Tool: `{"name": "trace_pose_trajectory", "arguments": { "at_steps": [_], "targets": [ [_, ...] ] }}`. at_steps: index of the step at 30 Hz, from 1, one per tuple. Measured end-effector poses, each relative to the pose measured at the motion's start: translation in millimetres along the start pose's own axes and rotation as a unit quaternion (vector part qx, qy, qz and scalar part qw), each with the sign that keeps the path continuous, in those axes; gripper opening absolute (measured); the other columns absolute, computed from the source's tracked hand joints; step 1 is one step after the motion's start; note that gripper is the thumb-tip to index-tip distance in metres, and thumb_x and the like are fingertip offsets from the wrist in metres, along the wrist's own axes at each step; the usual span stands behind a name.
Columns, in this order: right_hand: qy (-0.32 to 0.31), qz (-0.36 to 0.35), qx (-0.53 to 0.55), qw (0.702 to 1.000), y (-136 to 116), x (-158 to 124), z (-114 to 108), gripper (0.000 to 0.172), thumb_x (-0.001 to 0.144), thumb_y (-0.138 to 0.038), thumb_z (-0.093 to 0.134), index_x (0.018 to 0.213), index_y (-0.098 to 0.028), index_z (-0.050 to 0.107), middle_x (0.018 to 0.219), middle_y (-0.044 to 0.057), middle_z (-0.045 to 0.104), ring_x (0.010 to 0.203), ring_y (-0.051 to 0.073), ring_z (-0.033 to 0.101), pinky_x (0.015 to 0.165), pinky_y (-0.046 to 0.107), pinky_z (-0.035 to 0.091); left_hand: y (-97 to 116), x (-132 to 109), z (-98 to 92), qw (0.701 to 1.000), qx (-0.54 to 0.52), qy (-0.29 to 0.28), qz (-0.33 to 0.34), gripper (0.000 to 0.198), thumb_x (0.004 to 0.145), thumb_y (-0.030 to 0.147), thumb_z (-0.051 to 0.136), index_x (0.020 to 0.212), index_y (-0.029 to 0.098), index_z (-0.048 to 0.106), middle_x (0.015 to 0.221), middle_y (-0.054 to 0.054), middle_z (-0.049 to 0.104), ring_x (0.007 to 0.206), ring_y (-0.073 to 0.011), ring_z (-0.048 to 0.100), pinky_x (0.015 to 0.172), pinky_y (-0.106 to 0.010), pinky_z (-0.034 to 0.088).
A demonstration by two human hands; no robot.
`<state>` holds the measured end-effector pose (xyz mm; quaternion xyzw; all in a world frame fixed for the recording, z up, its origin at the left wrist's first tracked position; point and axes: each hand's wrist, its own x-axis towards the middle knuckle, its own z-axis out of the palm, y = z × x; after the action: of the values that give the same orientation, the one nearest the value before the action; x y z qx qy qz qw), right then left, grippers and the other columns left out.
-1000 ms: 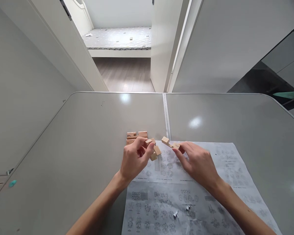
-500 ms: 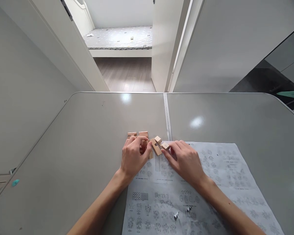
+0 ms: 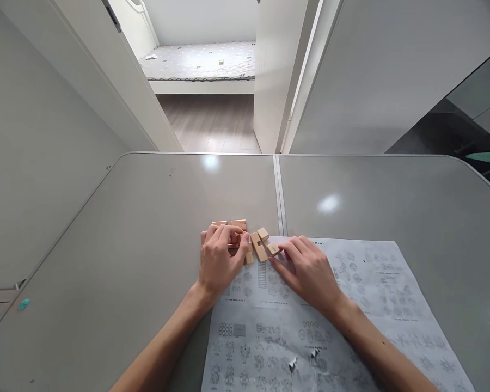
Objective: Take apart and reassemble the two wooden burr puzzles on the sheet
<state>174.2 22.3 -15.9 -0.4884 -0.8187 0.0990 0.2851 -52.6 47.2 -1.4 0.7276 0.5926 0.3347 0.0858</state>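
Observation:
My left hand (image 3: 220, 253) is curled over several wooden puzzle pieces at the far left corner of the printed sheet. Its thumb and fingers close around a wooden piece (image 3: 249, 255), mostly hidden by the hand. Just right of the thumb lies a notched wooden block (image 3: 258, 247), with a small wooden block (image 3: 263, 233) against its upper end. My right hand (image 3: 312, 267) pinches the end of another wooden block (image 3: 273, 249), which lies at a slant beside the notched one. Beyond my left fingers, a reddish wooden piece (image 3: 239, 224) rests on the table.
A creased sheet of printed diagrams (image 3: 294, 321), with small tears, lies under my hands on the grey table (image 3: 147, 218). A metal seam (image 3: 278, 190) crosses the tabletop. Past the far edge are an open door (image 3: 275, 71) and a bed (image 3: 200, 62).
My left hand has shifted slightly left, away from the notched block, which now shows more fully. The block at my right fingertips has moved slightly left and down.

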Motion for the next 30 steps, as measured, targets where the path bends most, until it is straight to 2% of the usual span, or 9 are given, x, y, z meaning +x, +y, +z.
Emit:
{"name": "trace_pose_trajectory", "arguments": {
  "at_steps": [8, 13, 16, 19, 21, 25, 28, 30],
  "targets": [
    [-0.002, 0.012, 0.030, 0.999, 4, -1, 1, 0.014, 0.109, -0.032, 0.059, 0.099, -0.022, 0.059, 0.086, 0.005, 0.062, 0.080, 0.024, 0.055, 0.074, 0.036, 0.044, 0, 2, 0.3, 0.999, -0.021, -0.004, -0.032, 0.012, 0.103, 0.028, 0.065, 0.092, 0.025, 0.068, 0.082, 0.001, 0.076, 0.100, -0.0263, 0.068, 0.098, -0.047, 0.040],
    [-0.001, 0.069, 0.122, 0.990, 4, 0, -5, 0.019, 0.110, -0.033, 0.058, 0.094, -0.023, 0.059, 0.080, 0.002, 0.059, 0.074, 0.021, 0.054, 0.071, 0.034, 0.043, 0, 3, 0.1, 1.000, -0.018, 0.008, -0.023, 0.010, 0.102, 0.028, 0.067, 0.092, 0.025, 0.067, 0.088, 0.000, 0.078, 0.097, -0.0252, 0.068, 0.097, -0.046, 0.040],
    [0.005, 0.112, 0.175, 0.978, 4, 1, -8, 0.023, 0.112, -0.031, 0.055, 0.090, -0.023, 0.058, 0.078, 0.001, 0.060, 0.070, 0.019, 0.052, 0.067, 0.032, 0.042, 3, 3, -1.9, 0.998, 0.004, 0.052, 0.044, 0.009, 0.101, 0.021, 0.068, 0.093, 0.024, 0.065, 0.081, 0.001, 0.073, 0.091, -0.0231, 0.065, 0.094, -0.044, 0.041],
    [0.019, 0.135, 0.203, 0.970, 5, 2, -8, 0.024, 0.111, -0.030, 0.054, 0.089, -0.024, 0.059, 0.079, 0.001, 0.063, 0.068, 0.019, 0.053, 0.064, 0.032, 0.042, 14, 0, -4.7, 0.982, -0.018, 0.076, 0.170, 0.015, 0.096, 0.009, 0.069, 0.096, 0.023, 0.064, 0.070, 0.004, 0.064, 0.077, -0.0185, 0.059, 0.083, -0.037, 0.044],
    [0.025, 0.139, 0.211, 0.967, 6, 2, -7, 0.024, 0.111, -0.030, 0.054, 0.088, -0.024, 0.060, 0.079, 0.001, 0.063, 0.068, 0.019, 0.054, 0.064, 0.032, 0.043, 24, -6, -4.5, 0.966, -0.071, 0.048, 0.245, 0.020, 0.092, 0.003, 0.067, 0.097, 0.021, 0.062, 0.070, 0.004, 0.063, 0.070, -0.0161, 0.056, 0.072, -0.032, 0.045],
    [0.033, 0.142, 0.214, 0.966, 6, 2, -6, 0.026, 0.111, -0.030, 0.054, 0.087, -0.024, 0.060, 0.075, 0.000, 0.061, 0.067, 0.018, 0.053, 0.064, 0.032, 0.043, 41, -24, 3.8, 0.923, -0.123, -0.052, 0.360, 0.019, 0.090, 0.000, 0.059, 0.094, 0.018, 0.062, 0.067, 0.004, 0.061, 0.057, -0.0120, 0.051, 0.056, -0.028, 0.042],
    [0.035, 0.145, 0.213, 0.966, 6, 1, -6, 0.026, 0.111, -0.030, 0.054, 0.086, -0.024, 0.059, 0.075, -0.001, 0.059, 0.066, 0.018, 0.052, 0.064, 0.032, 0.042, 44, -35, 11.9, 0.917, -0.113, -0.112, 0.367, 0.020, 0.091, 0.002, 0.055, 0.085, 0.020, 0.061, 0.058, 0.007, 0.056, 0.048, -0.0106, 0.046, 0.048, -0.028, 0.037],
    [0.033, 0.146, 0.212, 0.966, 6, 1, -6, 0.026, 0.111, -0.029, 0.054, 0.086, -0.024, 0.059, 0.075, -0.001, 0.059, 0.066, 0.018, 0.051, 0.065, 0.032, 0.042, 43, -39, 15.3, 0.918, -0.100, -0.152, 0.353, 0.021, 0.094, 0.006, 0.054, 0.081, 0.020, 0.060, 0.057, 0.007, 0.056, 0.047, -0.0104, 0.048, 0.047, -0.029, 0.035]
  ]
}}
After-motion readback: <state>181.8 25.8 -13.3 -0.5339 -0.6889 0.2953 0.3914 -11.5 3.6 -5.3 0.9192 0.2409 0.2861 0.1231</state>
